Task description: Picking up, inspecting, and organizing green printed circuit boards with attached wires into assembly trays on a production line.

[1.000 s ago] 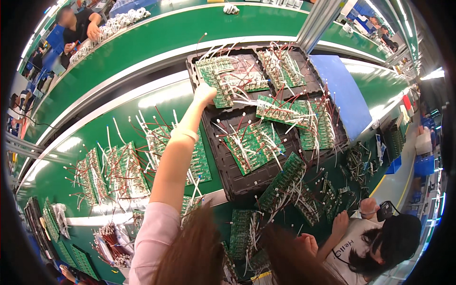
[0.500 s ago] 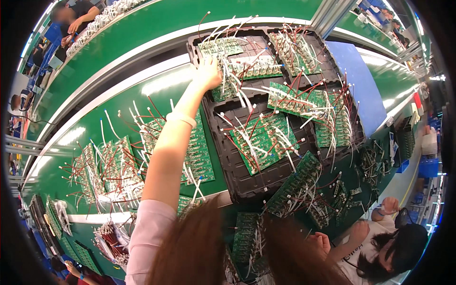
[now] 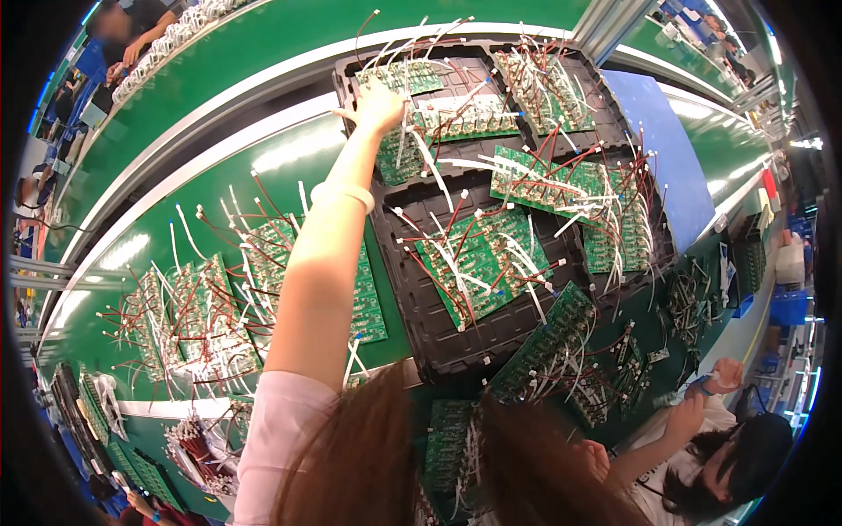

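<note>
My left hand (image 3: 379, 105) reaches to the far left corner of a black tray (image 3: 421, 349). Its thumb sticks out to the left over the rim, apart from the fingers, which lie at the edge of a green circuit board (image 3: 419, 77) with white wires. No grip on the board shows. Just below the hand is another board (image 3: 399, 159). A wired board (image 3: 482, 124) lies to its right. Nearer in the same tray rests a tilted board (image 3: 478, 263) with red and white wires. My right hand cannot be made out.
Several wired boards (image 3: 206, 307) lie left of my arm. Others (image 3: 548, 337) overlap the tray's near right side. A blue sheet (image 3: 662, 158) borders the tray. At lower right a co-worker's hand (image 3: 724, 375) is raised. Brown hair hides the near middle.
My left hand has shifted slightly up and left, and its thumb now spreads away from the fingers. The co-worker's arms at lower right have moved. The boards keep their places in the tray.
</note>
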